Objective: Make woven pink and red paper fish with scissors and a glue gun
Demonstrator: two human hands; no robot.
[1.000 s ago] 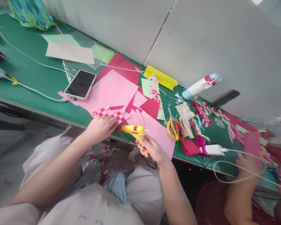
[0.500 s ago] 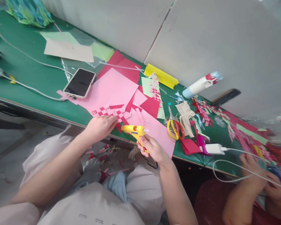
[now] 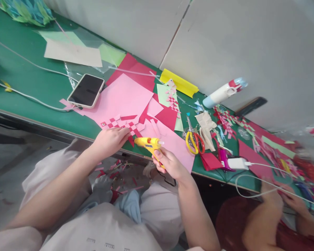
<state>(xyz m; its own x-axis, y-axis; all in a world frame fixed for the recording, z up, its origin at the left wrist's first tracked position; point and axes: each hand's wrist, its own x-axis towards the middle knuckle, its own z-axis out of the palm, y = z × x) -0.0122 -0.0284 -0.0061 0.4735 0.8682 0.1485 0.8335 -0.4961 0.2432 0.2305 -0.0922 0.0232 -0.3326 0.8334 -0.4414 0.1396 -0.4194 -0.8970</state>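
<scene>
My right hand (image 3: pixel 170 163) is wrapped round the grip of a yellow glue gun (image 3: pixel 148 143), its nozzle pointing left near the table's front edge. Just left of the nozzle, my left hand (image 3: pixel 112 139) rests on a woven red and pink paper piece (image 3: pixel 133 129), fingers together on its near edge. A small round eye shows at the left end of that piece. Pink paper (image 3: pixel 125 92) lies under and behind it. My left fingertips are partly hidden, so their exact hold is unclear.
A phone (image 3: pixel 87 90) lies left of the papers. Scissors (image 3: pixel 192 139), a folded yellow sheet (image 3: pixel 179 83) and a white bottle (image 3: pixel 222 94) are to the right. Another person's hands (image 3: pixel 288 197) are at the far right, near a white cable (image 3: pixel 251 195).
The view has shifted slightly. My hands keep nearly the same pose. At the right, the other person's hands have moved, and a red sheet now shows on the table beside them.
</scene>
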